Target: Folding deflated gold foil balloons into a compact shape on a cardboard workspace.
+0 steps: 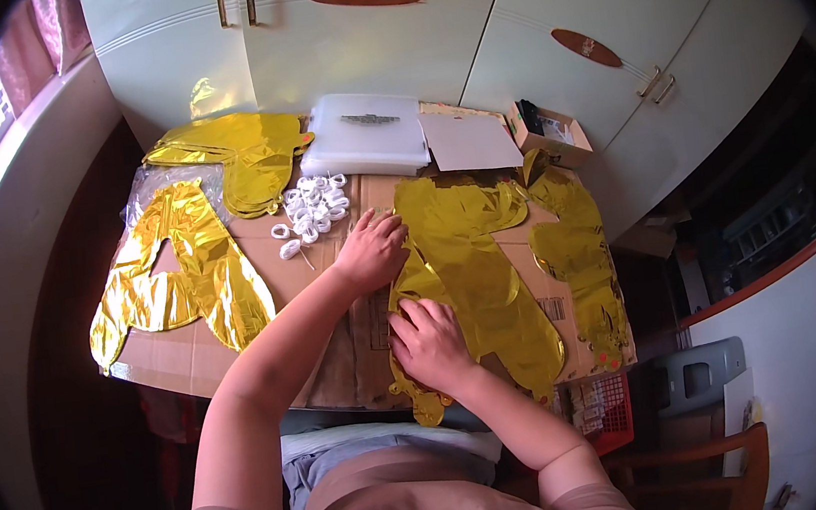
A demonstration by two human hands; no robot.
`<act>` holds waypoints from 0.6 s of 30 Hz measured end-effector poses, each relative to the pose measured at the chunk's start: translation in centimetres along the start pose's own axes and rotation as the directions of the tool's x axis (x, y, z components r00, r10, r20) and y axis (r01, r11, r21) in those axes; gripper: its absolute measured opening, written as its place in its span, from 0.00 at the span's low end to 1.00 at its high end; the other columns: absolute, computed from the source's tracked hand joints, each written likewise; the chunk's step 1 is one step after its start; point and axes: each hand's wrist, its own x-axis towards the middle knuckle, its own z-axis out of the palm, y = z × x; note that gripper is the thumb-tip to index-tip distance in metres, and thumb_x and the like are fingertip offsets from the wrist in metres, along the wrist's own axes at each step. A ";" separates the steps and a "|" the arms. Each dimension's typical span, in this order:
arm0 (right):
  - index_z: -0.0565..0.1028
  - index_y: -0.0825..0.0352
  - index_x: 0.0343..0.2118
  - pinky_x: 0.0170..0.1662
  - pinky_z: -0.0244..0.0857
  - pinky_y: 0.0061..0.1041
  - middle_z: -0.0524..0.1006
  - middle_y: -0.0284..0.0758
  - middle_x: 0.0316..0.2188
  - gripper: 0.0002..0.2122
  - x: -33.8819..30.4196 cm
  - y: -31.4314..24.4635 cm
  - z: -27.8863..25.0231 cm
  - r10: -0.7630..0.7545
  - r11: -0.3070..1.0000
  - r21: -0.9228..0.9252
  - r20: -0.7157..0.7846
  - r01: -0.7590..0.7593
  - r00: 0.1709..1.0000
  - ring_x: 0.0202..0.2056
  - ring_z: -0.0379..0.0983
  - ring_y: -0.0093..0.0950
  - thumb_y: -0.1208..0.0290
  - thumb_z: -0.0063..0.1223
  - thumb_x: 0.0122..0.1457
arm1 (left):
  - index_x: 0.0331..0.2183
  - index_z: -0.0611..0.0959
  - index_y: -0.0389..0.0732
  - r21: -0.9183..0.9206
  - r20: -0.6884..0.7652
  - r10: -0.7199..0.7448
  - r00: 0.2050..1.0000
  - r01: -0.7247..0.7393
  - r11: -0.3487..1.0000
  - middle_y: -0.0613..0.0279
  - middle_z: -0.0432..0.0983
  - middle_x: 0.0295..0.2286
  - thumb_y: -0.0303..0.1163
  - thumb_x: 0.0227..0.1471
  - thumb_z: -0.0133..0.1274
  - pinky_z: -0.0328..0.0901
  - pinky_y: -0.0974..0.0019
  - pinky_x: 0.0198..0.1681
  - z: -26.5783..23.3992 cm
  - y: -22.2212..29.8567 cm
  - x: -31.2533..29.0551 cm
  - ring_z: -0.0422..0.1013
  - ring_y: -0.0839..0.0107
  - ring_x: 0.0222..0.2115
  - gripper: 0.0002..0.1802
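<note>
A stack of flat gold foil balloons (477, 282), shaped like a letter, lies in front of me on the cardboard-covered table. My left hand (374, 251) is at the upper left edge of this stack, its fingers curled on the foil. Lower down the same edge, my right hand (431, 346) bends its fingers over the foil, with the thumb side at the margin. Both hands appear to grip the edge, though the fingertips are partly hidden. To the left lies a shiny A-shaped foil balloon (178, 271), flat and apart from the hands.
Behind the A shape are more folded gold balloons (257, 161). White ribbon rolls (317, 205) lie beside a translucent plastic box (364, 134). A grey card (470, 140) and small open carton (555, 132) stand at the back. Further foil balloons (574, 251) cover the right edge. A wooden chair (754, 467) is lower right.
</note>
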 end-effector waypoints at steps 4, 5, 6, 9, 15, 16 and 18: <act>0.78 0.64 0.43 0.50 0.62 0.38 0.74 0.39 0.46 0.15 -0.2 0.2 -0.1 -0.002 1.000 0.013 -0.002 0.002 1.000 0.48 0.69 0.37 0.67 0.59 0.52 | 0.48 0.77 0.37 -0.044 0.043 0.004 0.999 -0.002 0.999 0.51 0.72 0.50 0.39 0.53 0.54 0.54 0.46 0.62 -0.2 -0.1 0.8 0.64 0.54 0.57 0.23; 0.78 0.64 0.43 0.51 0.62 0.38 0.74 0.39 0.46 0.15 -0.2 0.1 -0.1 -0.002 1.000 0.016 0.001 0.001 1.000 0.48 0.69 0.37 0.67 0.59 0.52 | 0.48 0.77 0.37 -0.042 0.065 0.012 0.998 -0.009 0.999 0.51 0.71 0.51 0.40 0.53 0.54 0.54 0.47 0.63 -0.3 -0.2 0.9 0.63 0.55 0.57 0.24; 0.78 0.65 0.43 0.51 0.62 0.39 0.74 0.39 0.46 0.15 -0.2 0.1 -0.2 -0.001 1.000 0.019 0.003 0.001 1.000 0.49 0.68 0.37 0.67 0.59 0.52 | 0.49 0.76 0.37 -0.039 0.086 0.020 0.996 -0.017 0.999 0.50 0.70 0.52 0.41 0.53 0.54 0.53 0.47 0.64 -0.4 -0.4 1.0 0.63 0.55 0.58 0.25; 0.77 0.66 0.42 0.54 0.61 0.40 0.74 0.41 0.48 0.15 -0.2 0.2 -0.2 -0.031 0.999 0.030 -0.002 0.031 1.000 0.51 0.68 0.39 0.68 0.59 0.52 | 0.49 0.76 0.38 -0.012 0.068 0.032 0.997 -0.031 0.999 0.49 0.69 0.53 0.43 0.52 0.55 0.52 0.48 0.64 -0.3 -0.5 0.9 0.61 0.53 0.59 0.26; 0.77 0.68 0.42 0.58 0.59 0.40 0.75 0.42 0.48 0.15 -0.6 0.2 -0.3 -0.076 0.996 0.046 0.010 0.076 0.997 0.52 0.69 0.40 0.69 0.59 0.51 | 0.50 0.78 0.43 0.024 -0.003 0.006 1.000 -0.006 1.000 0.49 0.70 0.49 0.45 0.52 0.55 0.53 0.50 0.63 -1.0 0.0 0.8 0.62 0.51 0.57 0.26; 0.77 0.68 0.42 0.58 0.59 0.40 0.76 0.42 0.48 0.15 -0.7 0.2 -0.4 -0.077 0.996 0.044 0.008 0.076 0.997 0.52 0.69 0.40 0.69 0.59 0.51 | 0.50 0.78 0.43 0.020 0.020 -0.004 1.000 0.004 1.000 0.49 0.71 0.48 0.46 0.52 0.55 0.53 0.50 0.63 -1.1 0.0 0.9 0.62 0.51 0.56 0.26; 0.77 0.68 0.42 0.57 0.59 0.40 0.76 0.42 0.48 0.16 -0.7 0.2 -0.4 -0.080 0.996 0.041 0.000 0.080 0.997 0.52 0.69 0.40 0.69 0.60 0.51 | 0.50 0.78 0.43 0.038 0.016 0.005 1.000 -0.005 0.999 0.49 0.71 0.48 0.47 0.52 0.55 0.53 0.51 0.63 -0.8 0.0 0.8 0.62 0.52 0.56 0.26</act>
